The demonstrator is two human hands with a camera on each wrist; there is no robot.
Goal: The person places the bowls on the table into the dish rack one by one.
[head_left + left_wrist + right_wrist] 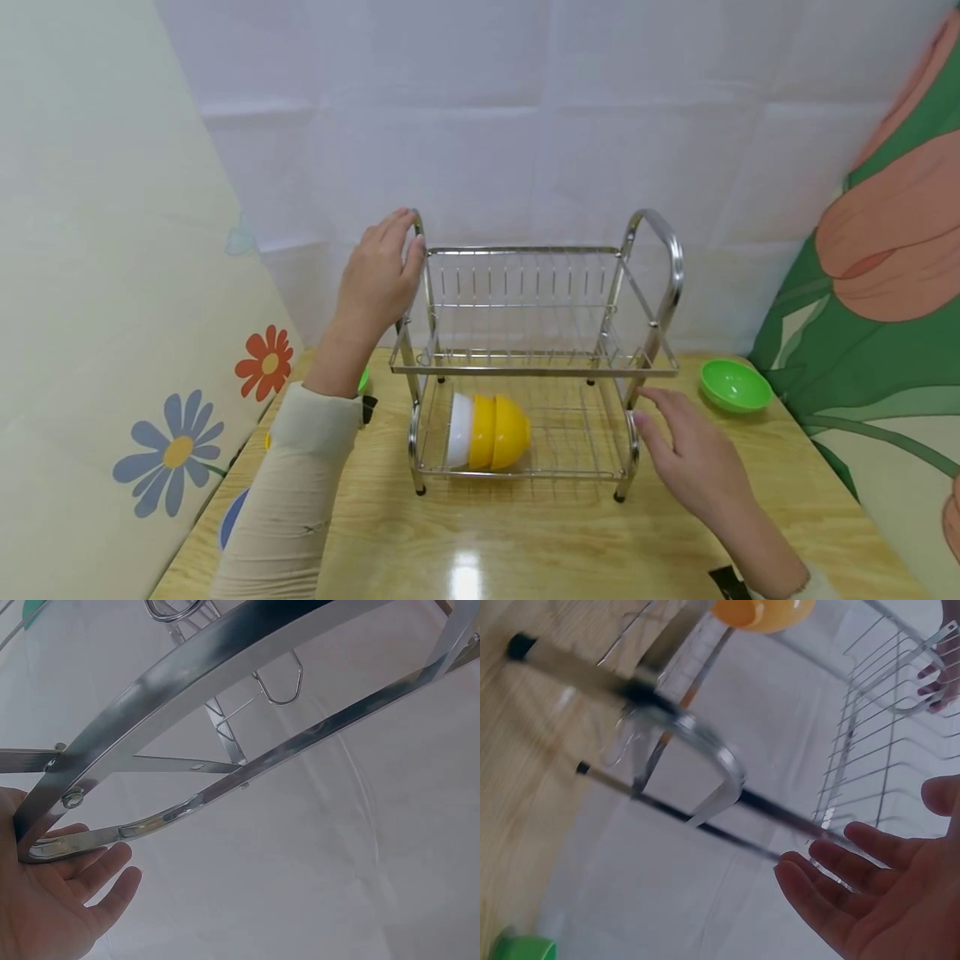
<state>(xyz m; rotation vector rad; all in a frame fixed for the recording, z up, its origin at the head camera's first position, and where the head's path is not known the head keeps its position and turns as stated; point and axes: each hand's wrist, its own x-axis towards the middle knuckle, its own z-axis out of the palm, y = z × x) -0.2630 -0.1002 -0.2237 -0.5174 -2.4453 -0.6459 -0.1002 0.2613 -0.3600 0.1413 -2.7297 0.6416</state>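
A two-tier metal dish rack [510, 371] stands on the wooden table. My left hand [378, 271] rests against its upper left curved handle; in the left wrist view the metal bend [75, 844] lies at the palm and the fingers are loosely spread. Beside the rack's right leg is my right hand [693, 450], fingers extended; in the right wrist view the fingertips [795, 874] are close to the metal frame, and contact is unclear. On the lower tier, a white bowl [460, 431] and yellow bowls [510, 432] lie together on their sides. Only thin wires show on the upper tier.
A green bowl [736, 385] sits on the table to the right. Left of the rack, my arm partly hides a green item [363, 381] and a blue item [231, 518]. A white cloth [480, 125] hangs behind, with patterned panels at both sides.
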